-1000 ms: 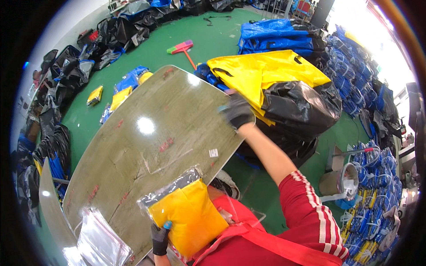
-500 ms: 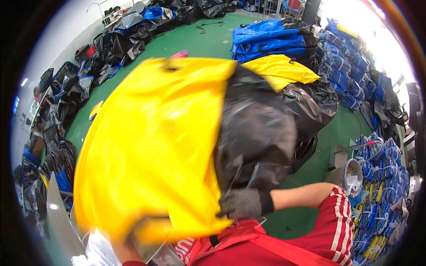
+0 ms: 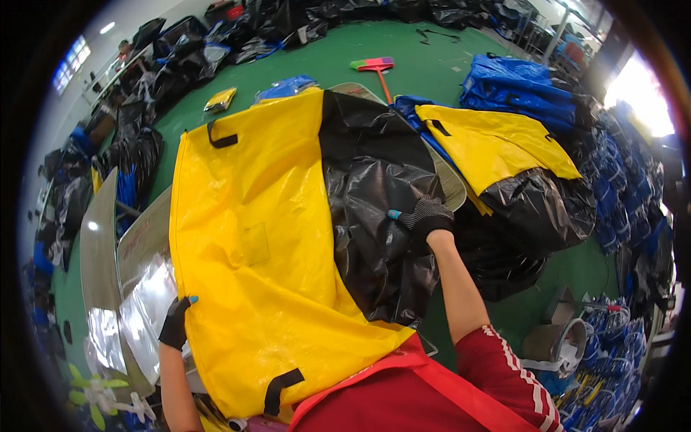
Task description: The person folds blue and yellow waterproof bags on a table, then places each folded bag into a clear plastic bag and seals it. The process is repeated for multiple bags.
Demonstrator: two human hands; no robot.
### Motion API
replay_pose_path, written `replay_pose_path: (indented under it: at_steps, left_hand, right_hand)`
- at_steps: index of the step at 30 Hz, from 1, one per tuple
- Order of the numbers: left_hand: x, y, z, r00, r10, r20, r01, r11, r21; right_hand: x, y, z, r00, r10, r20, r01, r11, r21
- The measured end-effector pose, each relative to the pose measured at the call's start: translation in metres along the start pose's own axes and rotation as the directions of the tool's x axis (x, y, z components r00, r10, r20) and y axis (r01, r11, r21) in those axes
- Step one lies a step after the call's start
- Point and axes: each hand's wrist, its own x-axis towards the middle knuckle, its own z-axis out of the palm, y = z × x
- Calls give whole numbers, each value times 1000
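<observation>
A large yellow-and-black tarpaulin bag (image 3: 252,194) lies spread flat in front of me, with black strap handles (image 3: 282,389) at its near and far ends. At its left edge my left hand (image 3: 175,322), in a dark glove with a blue thumb tip, is closed on the yellow border, thumb on top and fingers hidden beneath. My right hand (image 3: 425,216), gloved in dark dotted knit, rests on the black part near its right side. Its thumb stretches out to the left, apart from the fingers. Under the bag, the rim of a grey board (image 3: 450,186) shows.
Further yellow-and-black bags (image 3: 497,147) are piled at the right, with folded blue bags (image 3: 515,83) behind. A broom (image 3: 374,66) lies on the green floor beyond. Curved panels (image 3: 104,252) stand at left, near a small fan (image 3: 97,396). A bin (image 3: 568,338) and bundles (image 3: 604,389) are at right.
The bag, blurred and lifted before, now lies spread out flat. My right hand has moved up and away from its near edge onto the black part; my left hand now shows at the left border.
</observation>
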Motion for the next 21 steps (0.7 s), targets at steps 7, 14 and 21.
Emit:
replay_pose_path:
  at_steps: [7, 14, 21]
  left_hand:
    - [18, -69, -23, 910, 225, -348, -76, 916, 394]
    - [0, -94, -98, 873, 240, -425, 237, 553, 799]
    - [7, 14, 141, 709, 633, 311, -522, 174, 835]
  right_hand:
    - [20, 30, 5, 993, -115, 19, 98, 911, 401]
    - [-2, 116, 44, 973, 171, 154, -178, 133, 975]
    - [62, 70, -33, 895, -304, -326, 395, 879, 267]
